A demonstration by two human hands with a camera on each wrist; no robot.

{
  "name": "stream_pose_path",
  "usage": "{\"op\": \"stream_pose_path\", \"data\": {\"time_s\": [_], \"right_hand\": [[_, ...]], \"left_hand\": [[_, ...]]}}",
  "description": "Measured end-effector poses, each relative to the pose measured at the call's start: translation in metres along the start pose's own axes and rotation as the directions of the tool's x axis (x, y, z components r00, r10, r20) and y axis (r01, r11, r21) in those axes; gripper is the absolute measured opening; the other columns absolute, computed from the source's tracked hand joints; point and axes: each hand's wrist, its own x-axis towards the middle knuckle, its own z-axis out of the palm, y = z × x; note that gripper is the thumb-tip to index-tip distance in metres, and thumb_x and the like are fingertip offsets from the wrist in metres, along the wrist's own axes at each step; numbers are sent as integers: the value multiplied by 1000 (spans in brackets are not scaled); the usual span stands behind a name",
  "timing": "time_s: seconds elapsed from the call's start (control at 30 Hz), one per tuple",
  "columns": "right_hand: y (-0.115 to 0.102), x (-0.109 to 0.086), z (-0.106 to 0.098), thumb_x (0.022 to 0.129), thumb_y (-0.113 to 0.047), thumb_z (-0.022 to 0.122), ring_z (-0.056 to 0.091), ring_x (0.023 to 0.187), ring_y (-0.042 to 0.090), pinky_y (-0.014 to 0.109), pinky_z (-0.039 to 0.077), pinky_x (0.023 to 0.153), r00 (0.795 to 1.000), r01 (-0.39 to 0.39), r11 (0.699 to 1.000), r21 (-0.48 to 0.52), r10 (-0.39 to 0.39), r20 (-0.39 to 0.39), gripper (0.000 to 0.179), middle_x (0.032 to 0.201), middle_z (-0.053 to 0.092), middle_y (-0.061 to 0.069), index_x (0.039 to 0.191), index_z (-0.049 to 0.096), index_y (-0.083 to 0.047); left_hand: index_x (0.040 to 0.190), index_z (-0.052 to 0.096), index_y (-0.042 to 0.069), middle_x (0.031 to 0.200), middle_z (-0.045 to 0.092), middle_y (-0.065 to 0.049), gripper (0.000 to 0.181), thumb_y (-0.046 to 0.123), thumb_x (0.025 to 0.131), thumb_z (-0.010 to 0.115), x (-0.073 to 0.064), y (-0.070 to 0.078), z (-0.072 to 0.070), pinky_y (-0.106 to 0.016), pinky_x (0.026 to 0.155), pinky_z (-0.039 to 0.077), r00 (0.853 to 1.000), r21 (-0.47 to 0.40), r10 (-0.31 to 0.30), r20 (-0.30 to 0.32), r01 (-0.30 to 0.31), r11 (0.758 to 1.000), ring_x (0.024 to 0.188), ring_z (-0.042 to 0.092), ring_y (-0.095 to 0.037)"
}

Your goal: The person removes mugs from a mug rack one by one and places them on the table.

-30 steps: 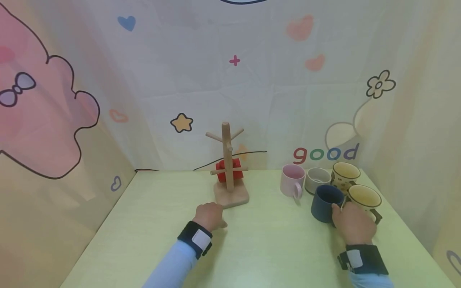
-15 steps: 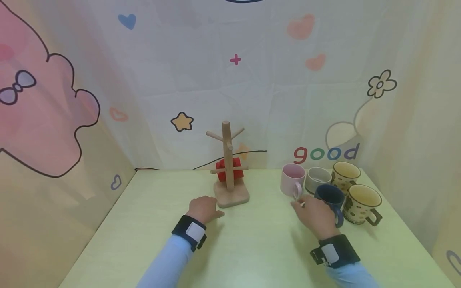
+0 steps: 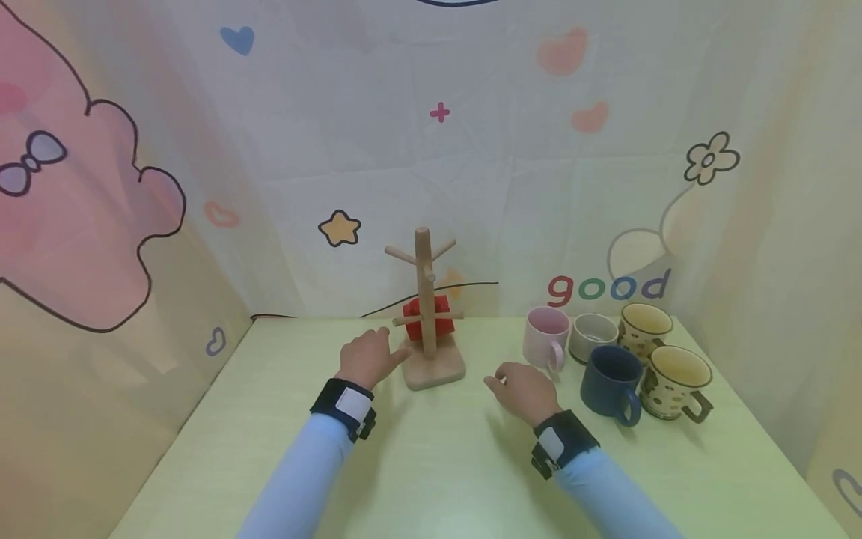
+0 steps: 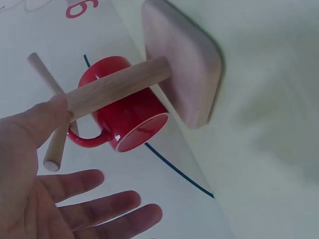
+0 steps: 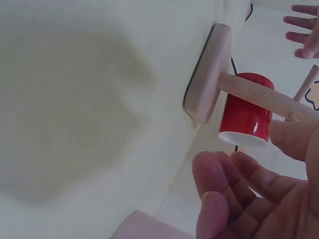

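A wooden mug tree (image 3: 423, 373) stands toward the back of the table, and a red mug (image 4: 132, 112) hangs on its far side. In the left wrist view the red mug's handle lies by a peg. Just left of the mug tree's base is my left hand (image 3: 365, 359), its fingers spread and holding nothing. My right hand (image 3: 524, 393) is over the table between the mug tree and a pink mug (image 3: 540, 343). Loosely bent fingers show in the right wrist view, with nothing in them.
Right of the pink mug stand a small whitish cup (image 3: 584, 346), a dark blue mug (image 3: 602, 391) and two cream patterned mugs, one at the back (image 3: 633, 338) and one in front (image 3: 663, 393). A printed curtain (image 3: 471, 195) hangs behind the table.
My right hand has left the dark blue mug and moved left past the pink mug. My left hand has risen toward the mug tree's left side, its thumb spreading. The mugs look unmoved.
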Motion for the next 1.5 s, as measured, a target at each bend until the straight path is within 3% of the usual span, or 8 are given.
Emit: {"op": "stream_pose_path", "data": {"time_s": [0.2,0.37,0.57,0.73,0.93,1.1,1.27,1.5], "right_hand": [[-24,25,-4,98,-36,62,67,87,30,46,55,75,1000,0,1000,-3,0,-8,37,101,72,13,114,70,-3],[-40,44,-12,101,-35,58,68,95,34,50,55,81,999,-9,1000,0,9,-54,41,110,71,16,126,64,-4],[-53,59,-24,102,-31,56,69,91,34,49,57,75,993,19,999,-33,-23,-113,40,114,70,18,132,58,-5],[-62,62,-19,101,-27,59,68,77,33,47,58,67,983,54,985,-167,-82,-167,40,109,68,18,135,57,-7],[-69,58,-13,100,-27,60,67,75,33,46,58,65,987,58,970,-234,-90,-131,49,108,65,22,139,46,-2],[-73,59,-11,100,-27,60,65,70,29,42,58,65,996,31,966,-258,-51,-69,59,89,66,16,147,36,-1],[-75,61,-10,98,-23,64,59,58,23,36,57,60,997,47,953,-298,-61,-39,65,67,57,7,149,32,2],[-61,69,-9,94,-13,64,55,52,24,37,51,52,995,67,958,-279,-83,-47,70,61,53,7,153,26,-3]], "left_hand": [[120,63,2,94,68,-12,51,46,95,64,13,4,-14,-39,64,56,998,-63,0,-68,-4,998,71,62,-24],[99,66,4,71,58,-7,36,39,100,58,19,8,-19,-31,52,46,998,-70,4,-56,-8,998,64,57,-22],[91,66,7,65,53,-5,35,39,102,55,24,12,-17,-30,50,44,999,-32,20,-47,-21,999,60,55,-21],[88,65,7,64,53,-6,36,39,101,56,26,16,-15,-30,49,45,997,-14,29,-66,-30,999,57,55,-22],[95,67,5,65,54,-6,35,38,102,55,25,17,-19,-31,52,49,995,17,53,-88,-52,999,60,56,-22],[95,66,5,65,54,-6,35,38,102,55,26,14,-16,-30,50,47,994,12,57,-95,-56,998,60,56,-22],[97,65,5,64,53,-6,34,38,102,55,26,11,-12,-29,48,46,993,-1,50,-105,-50,999,57,55,-21],[96,67,7,68,58,-7,39,41,103,51,18,21,-9,-37,56,52,995,16,54,-79,-53,998,67,62,-26]]}}
